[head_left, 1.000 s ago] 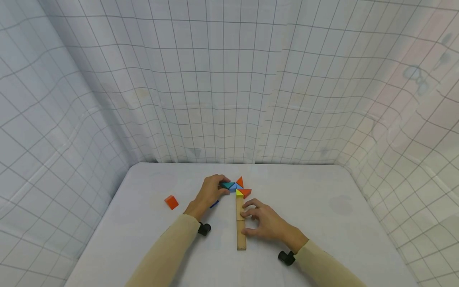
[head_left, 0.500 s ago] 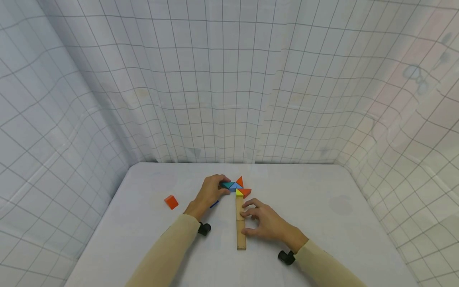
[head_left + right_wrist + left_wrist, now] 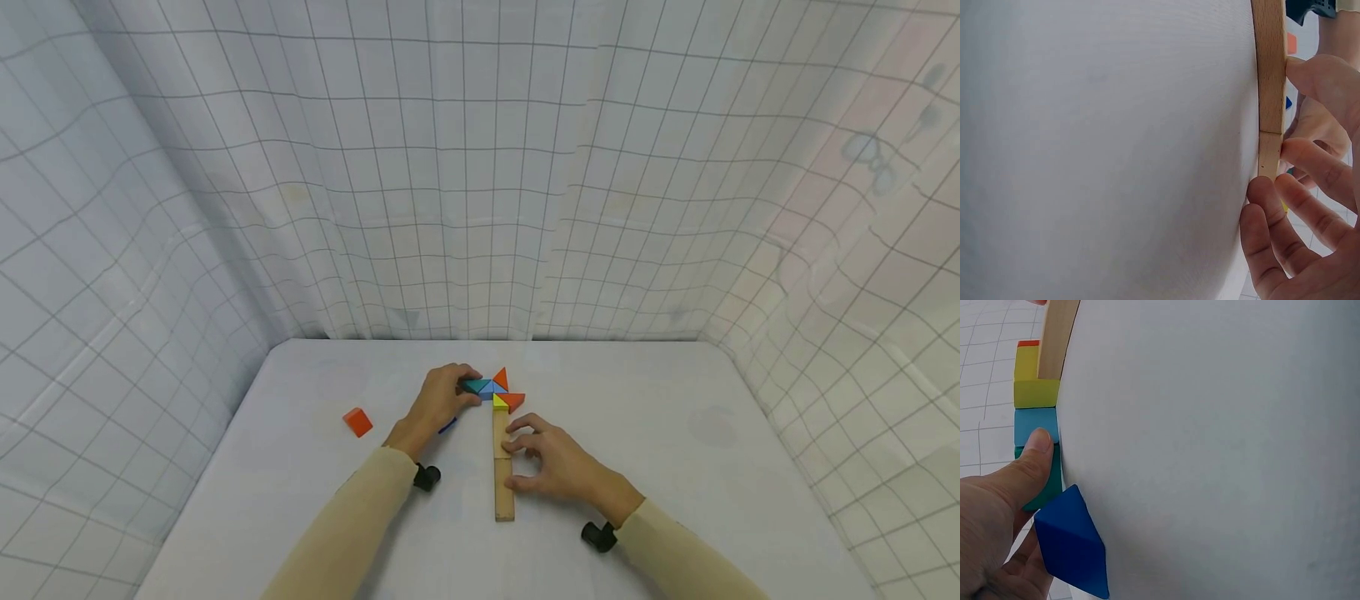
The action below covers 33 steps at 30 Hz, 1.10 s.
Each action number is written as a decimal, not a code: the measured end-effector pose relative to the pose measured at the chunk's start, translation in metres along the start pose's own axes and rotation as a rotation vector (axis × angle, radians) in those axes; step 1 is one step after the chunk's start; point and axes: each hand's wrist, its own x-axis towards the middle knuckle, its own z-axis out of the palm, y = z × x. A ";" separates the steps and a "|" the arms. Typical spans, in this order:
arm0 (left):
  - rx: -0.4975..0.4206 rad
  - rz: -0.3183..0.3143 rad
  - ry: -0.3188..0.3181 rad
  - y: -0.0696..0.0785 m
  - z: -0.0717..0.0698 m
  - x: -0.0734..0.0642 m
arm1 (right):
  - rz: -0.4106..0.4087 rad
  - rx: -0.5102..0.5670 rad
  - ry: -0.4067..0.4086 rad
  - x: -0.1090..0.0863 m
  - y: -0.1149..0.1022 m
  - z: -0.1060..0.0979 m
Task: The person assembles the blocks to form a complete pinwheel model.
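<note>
In the head view my left hand pinches a teal triangular block between thumb and fingers. Light-blue triangles adjoin it; in the left wrist view the thumb tip overlaps a light-blue block. A yellow triangle, an orange triangle and a red-orange one complete the pinwheel-like cluster. Below run two wooden strip blocks, an upper one and a lower one, end to end. My right hand rests its fingertips and thumb along their right side.
An orange block lies left on the white table. A dark-blue triangular block lies by the left hand, mostly hidden by the wrist in the head view. Grid-patterned white curtains enclose the back and sides.
</note>
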 end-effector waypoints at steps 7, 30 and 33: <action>0.013 0.016 -0.001 -0.001 0.001 0.001 | -0.008 0.005 0.001 0.001 0.002 0.001; 0.004 0.007 -0.003 -0.002 0.000 0.000 | 0.007 0.014 -0.006 0.002 0.001 0.001; 0.000 0.007 -0.005 -0.002 0.000 -0.001 | 0.018 0.012 -0.014 0.002 0.001 0.002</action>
